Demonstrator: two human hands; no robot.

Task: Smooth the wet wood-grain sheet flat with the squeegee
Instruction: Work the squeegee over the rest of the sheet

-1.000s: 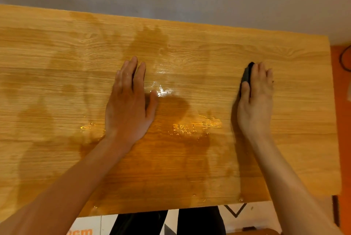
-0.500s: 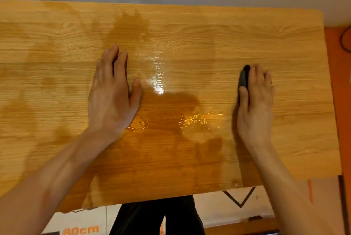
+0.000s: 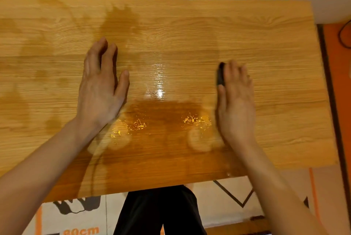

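Wood-grain sheet (image 3: 266, 48) lies wet across the table. Left hand (image 3: 100, 90) flat on it, fingers straight, thumb spread. Right hand (image 3: 235, 101) holds black squeegee (image 3: 220, 76) under straight fingers, thumb alongside, sheet centre-right.

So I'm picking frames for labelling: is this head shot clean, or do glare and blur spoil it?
Head view: bright glare on the wet wood-grain sheet between the hands; right hand and black squeegee motion-blurred; left hand sharper; arm shadows darken the near edge; wide-angle bending at the sheet's edges.
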